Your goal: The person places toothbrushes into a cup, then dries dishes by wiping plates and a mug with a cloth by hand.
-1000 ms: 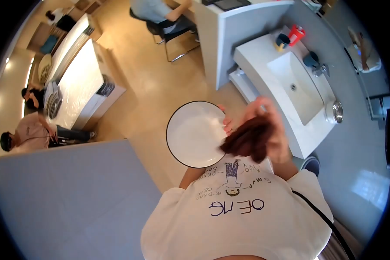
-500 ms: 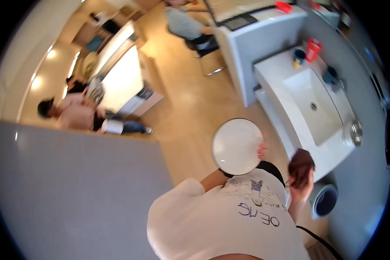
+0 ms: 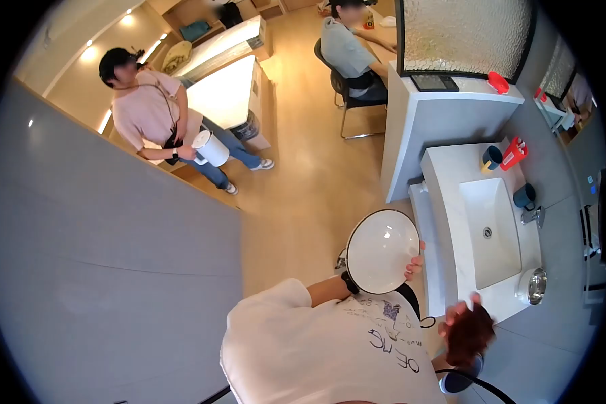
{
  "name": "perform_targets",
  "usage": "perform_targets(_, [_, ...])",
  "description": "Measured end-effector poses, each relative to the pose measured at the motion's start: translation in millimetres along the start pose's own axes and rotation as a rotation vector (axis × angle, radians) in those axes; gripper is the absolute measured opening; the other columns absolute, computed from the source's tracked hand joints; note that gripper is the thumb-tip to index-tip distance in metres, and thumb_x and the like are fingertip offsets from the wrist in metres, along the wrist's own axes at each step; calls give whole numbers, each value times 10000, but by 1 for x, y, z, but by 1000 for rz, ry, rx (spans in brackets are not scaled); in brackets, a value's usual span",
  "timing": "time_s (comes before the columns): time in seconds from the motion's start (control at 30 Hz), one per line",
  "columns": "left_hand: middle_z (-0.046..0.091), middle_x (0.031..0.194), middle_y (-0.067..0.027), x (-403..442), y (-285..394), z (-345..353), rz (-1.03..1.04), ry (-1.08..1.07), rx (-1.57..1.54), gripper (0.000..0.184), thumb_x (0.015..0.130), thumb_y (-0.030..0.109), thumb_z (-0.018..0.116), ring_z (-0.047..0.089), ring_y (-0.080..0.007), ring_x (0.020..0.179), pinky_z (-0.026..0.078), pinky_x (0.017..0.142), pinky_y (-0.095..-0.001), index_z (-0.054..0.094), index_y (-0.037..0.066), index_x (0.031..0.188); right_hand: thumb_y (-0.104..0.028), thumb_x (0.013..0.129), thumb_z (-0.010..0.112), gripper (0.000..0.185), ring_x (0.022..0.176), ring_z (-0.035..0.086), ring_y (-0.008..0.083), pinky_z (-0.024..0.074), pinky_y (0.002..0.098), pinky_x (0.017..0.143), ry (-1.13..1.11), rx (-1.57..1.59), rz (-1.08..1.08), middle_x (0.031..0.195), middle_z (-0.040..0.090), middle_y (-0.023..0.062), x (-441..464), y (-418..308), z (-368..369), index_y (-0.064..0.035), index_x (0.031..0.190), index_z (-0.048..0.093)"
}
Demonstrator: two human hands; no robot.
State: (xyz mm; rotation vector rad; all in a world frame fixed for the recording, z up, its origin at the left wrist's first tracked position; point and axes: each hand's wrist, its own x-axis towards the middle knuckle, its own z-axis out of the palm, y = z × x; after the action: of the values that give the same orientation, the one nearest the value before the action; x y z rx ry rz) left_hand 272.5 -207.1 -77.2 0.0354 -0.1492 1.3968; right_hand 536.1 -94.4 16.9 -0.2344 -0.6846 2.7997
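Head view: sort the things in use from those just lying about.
In use:
white dish, held by the left hand
brown cloth, held by the right hand

Seemingly just lying about:
mugs beside the sink
red container

Brown Cloth (image 3: 470, 340) Is Away From the White Bowl (image 3: 377, 256)

The right hand (image 3: 452, 323) is no longer right next to the bowl. It has the cloth well apart from it now, and hides part of the bin (image 3: 460, 386). The bowl looks closer to the shelf (image 3: 429, 259) under the sink (image 3: 446, 215) than a second ago. The person in the pink top (image 3: 145, 114) looks bigger, and a white jug (image 3: 212, 149) now shows clearly. The sitting person (image 3: 347, 50) shows a head now, and most of the bumpy glass (image 3: 464, 39) comes into view.
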Motion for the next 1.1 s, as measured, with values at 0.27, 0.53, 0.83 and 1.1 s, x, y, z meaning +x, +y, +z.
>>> perform_targets(0.27, [455,921,-67,-25,33,5,15,104,-122,571,886,480,523,414,-181,846,371,784,-307,476,44,1251,-247,915,589,795,676,482,147,392,223,484,-340,-31,-667,1313,483,158,-9,-35,1,-290,1529,87])
perform_targets(0.53, [447,880,-70,7,75,-6,-229,82,-17,458,917,440,479,391,-182,808,347,736,-302,520,69,1182,-109,917,483,300,1134,550,275,466,505,958,952,702,-720,1278,546,129,47,39,-107,-90,1214,522])
perform_targets(0.83, [481,863,-99,18,111,-51,-648,84,26,435,962,389,415,419,-211,782,371,726,-328,525,100,1267,-17,798,395,549,1338,361,392,244,644,1114,940,627,-1265,1383,457,185,-36,162,-135,-31,1346,418])
perform_targets(1.1, [486,839,-89,34,85,-3,-743,298,253,333,1001,301,379,437,-211,778,373,711,-338,555,100,1202,-259,842,608,372,786,641,239,535,318,585,1335,468,-1082,933,653,85,-207,196,-248,-86,1168,559])
